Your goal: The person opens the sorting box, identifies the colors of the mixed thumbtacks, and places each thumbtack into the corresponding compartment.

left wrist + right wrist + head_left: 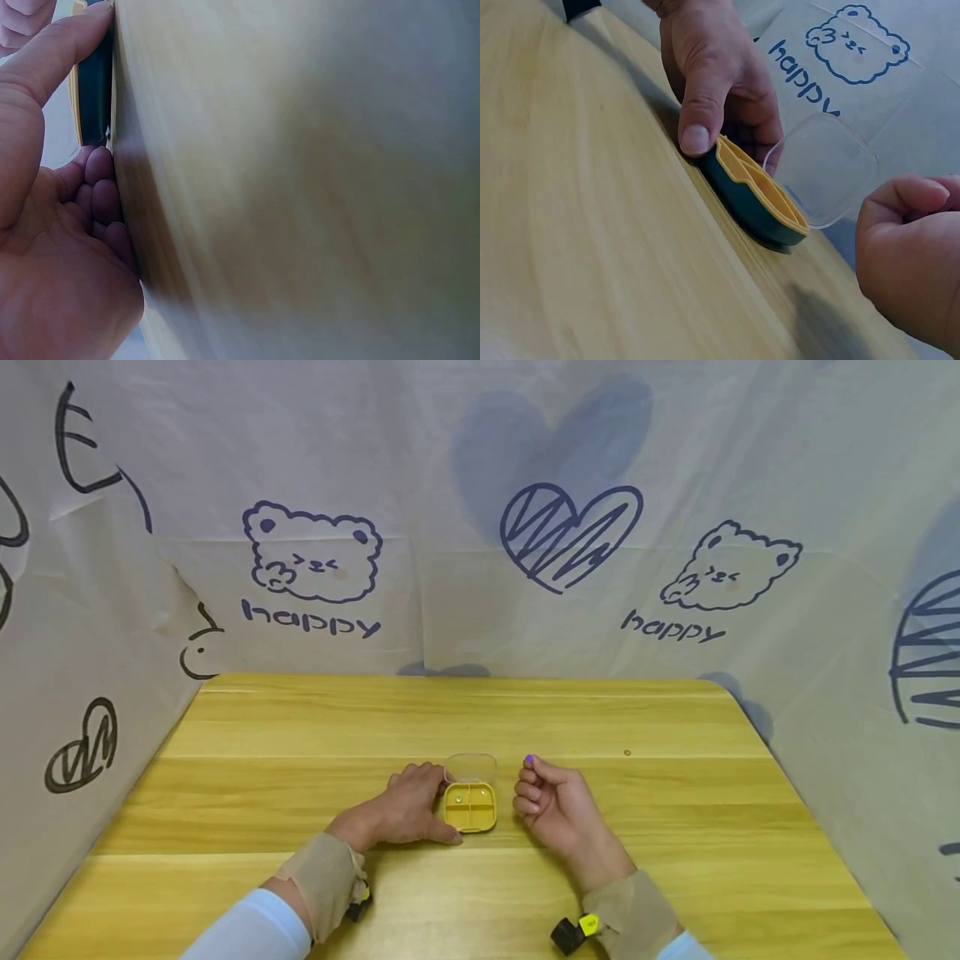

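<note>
A small pill box stands on the table with its clear lid raised at the back. It has a yellow divided inside and, in the right wrist view, a dark green outer shell. My left hand grips the box from the left, thumb at the near corner and fingers along the far side. A tiny greenish piece lies in the far left compartment. Right of the box, my right hand pinches a small purple piece between thumb and forefinger, the other fingers curled.
The wooden table carries a tiny brown ring-shaped mark to the far right. White cloth with drawn bears and hearts hangs behind and at both sides. Each wrist wears a tan wrap with a small black camera.
</note>
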A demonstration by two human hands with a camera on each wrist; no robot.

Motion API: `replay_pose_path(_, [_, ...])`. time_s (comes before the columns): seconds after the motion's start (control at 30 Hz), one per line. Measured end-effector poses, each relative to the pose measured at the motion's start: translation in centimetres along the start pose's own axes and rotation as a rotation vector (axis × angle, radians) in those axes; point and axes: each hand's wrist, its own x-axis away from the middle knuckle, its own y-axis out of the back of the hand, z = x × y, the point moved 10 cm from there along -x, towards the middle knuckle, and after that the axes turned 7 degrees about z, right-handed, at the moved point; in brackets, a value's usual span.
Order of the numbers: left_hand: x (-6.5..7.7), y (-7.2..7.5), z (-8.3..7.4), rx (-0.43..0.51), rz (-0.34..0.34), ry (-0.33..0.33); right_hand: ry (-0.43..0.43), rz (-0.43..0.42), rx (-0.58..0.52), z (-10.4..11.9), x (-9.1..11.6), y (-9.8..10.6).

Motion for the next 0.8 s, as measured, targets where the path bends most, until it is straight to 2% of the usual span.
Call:
replay_pose_path(0.53, [0.0, 0.0, 0.2, 0.008, 0.003, 0.016, 0.019, 0.274, -0.253, -0.8, 0.4, -2.4])
replay_pose_path(0.8, [0.0, -0.1, 0.1, 0.003, 0.001, 0.008, 0.036, 0.298, -0.279, -0.6, 0.5, -2.3])
